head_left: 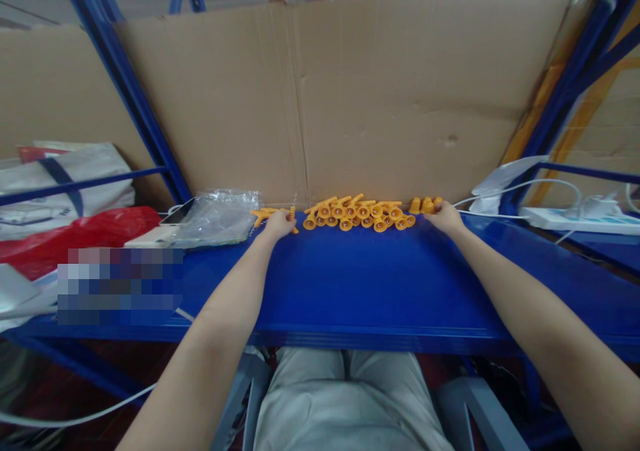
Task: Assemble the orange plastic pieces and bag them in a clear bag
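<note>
Left of centre: slender orange plastic-looking sticks [261, 216], long axes mostly crosswise; reached over by left hand [279, 225], fingers narrowed, hold on any piece cannot be told. Picking-up step judged in hand at both sides; careful pinch seemingly called for. Centre: orange trumpet-shaped pieces [356, 212] heaped on glossy blue bench [370, 284], flared mouths turned toward lower edge, stems backward, several slanted upper right. Right of centre: small orange cup-shaped caps [427, 206] lined up, apparently upright; rightmost met by right hand [445, 218], fingers narrowed, grip unclear.
</note>
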Available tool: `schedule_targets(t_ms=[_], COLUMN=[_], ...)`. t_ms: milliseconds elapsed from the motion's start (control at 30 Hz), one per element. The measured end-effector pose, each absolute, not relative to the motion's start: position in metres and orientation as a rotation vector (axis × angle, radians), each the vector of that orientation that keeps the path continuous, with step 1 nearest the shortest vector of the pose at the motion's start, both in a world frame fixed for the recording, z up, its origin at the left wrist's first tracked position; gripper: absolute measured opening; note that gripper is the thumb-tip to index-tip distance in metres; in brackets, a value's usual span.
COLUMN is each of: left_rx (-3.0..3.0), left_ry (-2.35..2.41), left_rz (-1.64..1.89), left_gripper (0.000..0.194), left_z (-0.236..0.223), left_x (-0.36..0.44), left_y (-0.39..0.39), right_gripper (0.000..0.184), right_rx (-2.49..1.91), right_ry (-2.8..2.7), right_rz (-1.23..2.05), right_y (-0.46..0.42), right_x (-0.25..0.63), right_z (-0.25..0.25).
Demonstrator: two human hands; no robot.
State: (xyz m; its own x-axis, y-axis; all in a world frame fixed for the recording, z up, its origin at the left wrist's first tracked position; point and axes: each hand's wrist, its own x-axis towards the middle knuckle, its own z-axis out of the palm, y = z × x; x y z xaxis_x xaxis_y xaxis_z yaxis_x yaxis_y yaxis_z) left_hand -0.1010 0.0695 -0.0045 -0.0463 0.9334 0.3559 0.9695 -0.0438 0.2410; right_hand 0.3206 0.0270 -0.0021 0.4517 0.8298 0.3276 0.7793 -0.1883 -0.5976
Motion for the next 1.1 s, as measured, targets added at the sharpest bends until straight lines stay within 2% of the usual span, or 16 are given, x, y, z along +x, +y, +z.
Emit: schedule_targets(t_ms=[233,467,633,900,1100], left_rx=[-2.083,-2.076,-2.138,-2.329,-2.388], left_ry=[-2.076,-1.81,-1.537,-1.408,-1.391], left_rz=[-0.633,-1.078,-1.226,-0.977,-0.863], left_gripper=[0.019,0.017,0.017,0.024,0.022], left_z=[-0.01,-0.01,-0.002,0.01,0.014], left_x=[-0.105,-0.104,-0.09,-0.057,-0.046], left_y=[0.073,0.076,0.071,0.045,0.032], right_gripper=[0.019,0.026,0.034,0.034,0.033], right_rx=[-1.83,-1.591,-1.45,-1.163,-1.124], right_ry=[-1.317,-1.428,-1.571,-1.88,-1.945], right_rz=[0.043,-0.015,-0.007,0.021,0.059], right_y=[0.032,0.036,0.033,0.02,0.012], right_x=[0.319,0.317,0.295,0.249,0.236], right_z=[0.003,0.006,0.01,0.008,0.006])
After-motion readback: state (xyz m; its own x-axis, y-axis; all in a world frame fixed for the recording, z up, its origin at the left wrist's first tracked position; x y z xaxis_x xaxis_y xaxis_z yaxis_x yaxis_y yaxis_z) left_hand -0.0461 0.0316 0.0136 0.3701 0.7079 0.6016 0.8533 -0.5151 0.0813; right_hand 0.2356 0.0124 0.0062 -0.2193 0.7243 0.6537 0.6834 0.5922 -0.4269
